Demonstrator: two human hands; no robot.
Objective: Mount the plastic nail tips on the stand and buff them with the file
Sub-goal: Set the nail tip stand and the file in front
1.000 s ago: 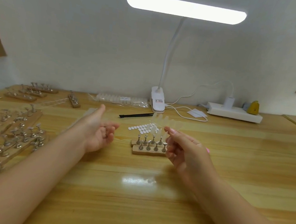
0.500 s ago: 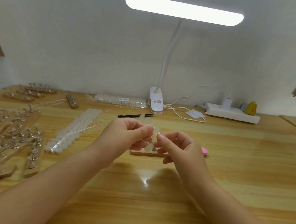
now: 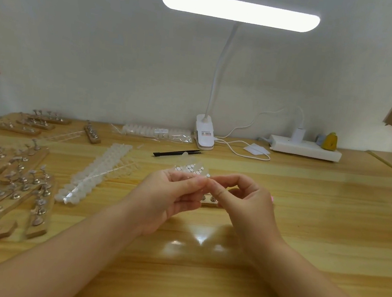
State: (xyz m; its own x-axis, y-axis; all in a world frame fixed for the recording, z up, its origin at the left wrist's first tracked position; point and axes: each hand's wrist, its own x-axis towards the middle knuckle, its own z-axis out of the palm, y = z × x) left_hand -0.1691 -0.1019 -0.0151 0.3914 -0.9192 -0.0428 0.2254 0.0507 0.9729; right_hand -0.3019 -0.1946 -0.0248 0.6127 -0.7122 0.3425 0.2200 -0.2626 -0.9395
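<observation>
Both hands meet above the middle of the wooden table. My left hand (image 3: 173, 194) pinches a clear strip of plastic nail tips (image 3: 189, 163), and my right hand (image 3: 245, 202) pinches the same strip at its right end. A small wooden stand (image 3: 209, 200) with metal pegs sits on the table just behind the hands, mostly hidden by them. Beyond the fingers lies a sheet of small white adhesive pads (image 3: 193, 168). A pink object (image 3: 272, 199), perhaps the file, peeks out behind my right hand.
Long strips of nail tips (image 3: 95, 171) lie left of centre. Many wooden peg stands (image 3: 9, 184) crowd the left edge. A black tool (image 3: 177, 153), a bag of nail tips (image 3: 155, 133), a clip lamp (image 3: 205, 134) and a power strip (image 3: 306, 150) line the back.
My left hand came in from the left and met my right hand over the stand. Both now pinch the nail tip strip; the fingers have shifted slightly since half a second ago.
</observation>
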